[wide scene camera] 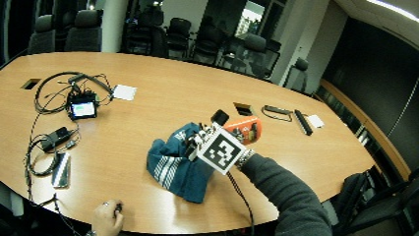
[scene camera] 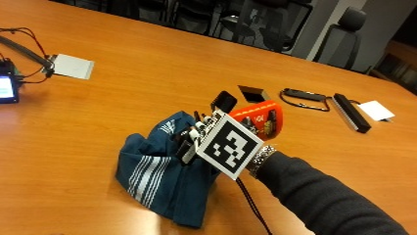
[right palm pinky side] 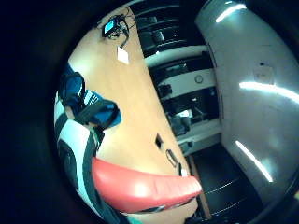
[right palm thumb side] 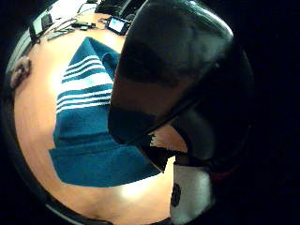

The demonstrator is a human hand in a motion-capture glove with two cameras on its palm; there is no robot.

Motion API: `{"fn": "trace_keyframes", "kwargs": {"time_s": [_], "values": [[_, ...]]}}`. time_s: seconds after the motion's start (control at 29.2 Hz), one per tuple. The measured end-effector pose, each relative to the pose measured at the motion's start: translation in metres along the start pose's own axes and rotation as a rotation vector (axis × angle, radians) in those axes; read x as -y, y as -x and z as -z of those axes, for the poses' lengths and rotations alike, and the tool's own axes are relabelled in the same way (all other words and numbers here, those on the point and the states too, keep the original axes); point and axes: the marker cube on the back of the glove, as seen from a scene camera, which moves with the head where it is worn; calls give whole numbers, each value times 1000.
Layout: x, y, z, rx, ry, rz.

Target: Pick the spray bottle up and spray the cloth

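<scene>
The grip (scene camera: 196, 134) holds the orange spray bottle (scene camera: 261, 122) just above the blue cloth (scene camera: 159, 171).

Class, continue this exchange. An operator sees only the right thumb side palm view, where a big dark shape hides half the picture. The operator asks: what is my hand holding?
Observer: In the outside view, the hand holds an orange spray bottle off the table.
Operator: Which part is nearest the cloth?
Observer: The bottle's black top sticks out past the hand, above the blue striped cloth. I cannot tell where it is aimed.
Operator: What lies beyond the bottle?
Observer: A black cable loop and a black bar lie there, apart from the cloth.
</scene>
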Motion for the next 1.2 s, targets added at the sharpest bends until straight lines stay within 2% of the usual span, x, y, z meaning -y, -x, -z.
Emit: {"fn": "trace_keyframes", "kwargs": {"time_s": [0.24,0.41,0.62,0.79,0.99,1.2], "values": [[-18,-10,3,-24,43,-23],[-27,-33,34,42,59,-147],[-16,-64,99,343,-18,-408],[13,-74,123,638,-110,-580],[49,-59,114,944,-157,-744],[58,-42,80,1065,-188,-908]]}}
